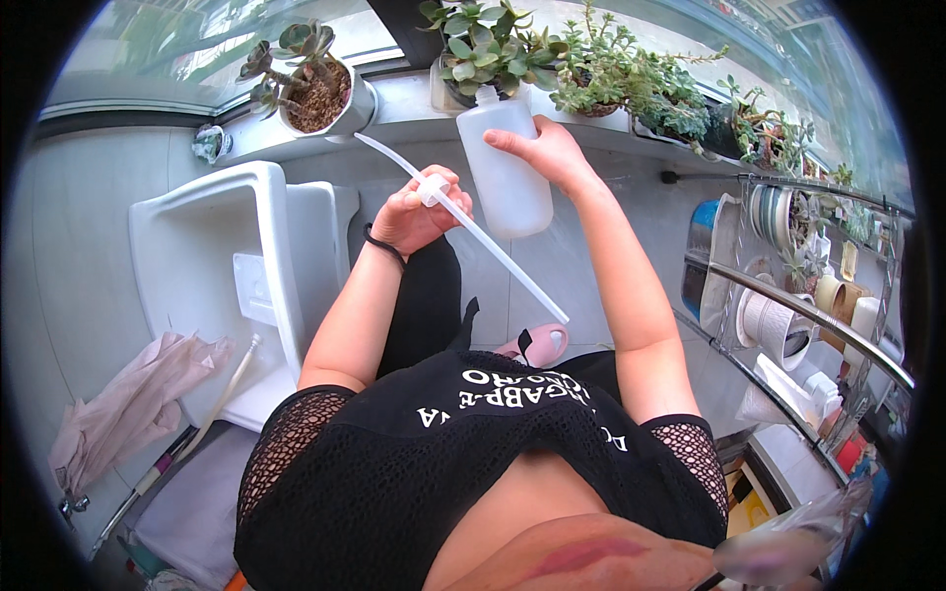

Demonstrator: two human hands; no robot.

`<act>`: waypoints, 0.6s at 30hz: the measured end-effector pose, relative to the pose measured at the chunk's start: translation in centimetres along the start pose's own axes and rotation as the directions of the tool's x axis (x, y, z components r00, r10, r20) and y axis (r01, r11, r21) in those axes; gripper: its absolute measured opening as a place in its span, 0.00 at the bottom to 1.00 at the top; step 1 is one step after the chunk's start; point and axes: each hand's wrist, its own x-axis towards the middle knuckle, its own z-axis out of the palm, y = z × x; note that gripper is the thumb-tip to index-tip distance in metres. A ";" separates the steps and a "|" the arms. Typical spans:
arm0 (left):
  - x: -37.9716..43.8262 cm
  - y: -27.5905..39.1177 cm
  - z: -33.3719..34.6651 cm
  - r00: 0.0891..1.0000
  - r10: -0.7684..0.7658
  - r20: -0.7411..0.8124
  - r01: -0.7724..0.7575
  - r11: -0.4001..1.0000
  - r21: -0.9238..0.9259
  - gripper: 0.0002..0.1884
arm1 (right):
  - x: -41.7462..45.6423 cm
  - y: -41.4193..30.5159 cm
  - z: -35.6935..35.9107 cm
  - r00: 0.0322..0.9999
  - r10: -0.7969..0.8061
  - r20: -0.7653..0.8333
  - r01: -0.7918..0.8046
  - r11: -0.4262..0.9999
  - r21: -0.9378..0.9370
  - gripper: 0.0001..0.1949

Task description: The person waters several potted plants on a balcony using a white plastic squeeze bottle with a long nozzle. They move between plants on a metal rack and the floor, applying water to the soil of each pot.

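Note:
My left hand (414,210) grips a translucent white screw cap (432,190) by its side. Through the cap runs a plastic spout tube (510,260), its bent tip towards the window and its long straight end towards my body. In my right hand (550,151) is a white plastic squeeze bottle (502,177), uncapped, with the thumb across its front. The bottle's open neck points away from me and overlaps the potted succulent (484,52) in view. Whether neck and plant touch I cannot tell. Cap and bottle are apart. How full the bottle is cannot be made out.
On the window ledge (414,118) stand a white-potted succulent (318,89) and trailing succulents (621,74). A white ceramic sink (273,221) is at left, with a hose (222,391) and cloth (140,406). A metal rack (805,303) holding pots lines the right.

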 end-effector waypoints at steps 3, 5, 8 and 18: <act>-0.9 0.4 0.4 1.000 0.017 -0.014 -0.017 1.000 0.010 0.26 | -0.1 -0.6 0.7 0.997 -0.076 -0.035 0.069 0.985 -0.158 0.49; -1.8 0.7 0.5 0.999 0.035 -0.019 -0.034 0.999 0.023 0.26 | 0.1 -0.7 1.6 0.993 -0.109 -0.040 0.095 0.960 -0.263 0.49; -3.2 1.2 1.0 0.998 0.065 -0.005 -0.065 0.997 -0.039 0.28 | -0.1 -1.0 3.0 0.976 -0.213 -0.051 0.192 0.944 -0.267 0.46; -10.2 1.7 4.0 0.966 0.247 -0.075 -0.243 0.969 0.052 0.28 | 3.1 -6.4 10.0 0.945 -0.268 0.189 0.310 0.920 -0.241 0.49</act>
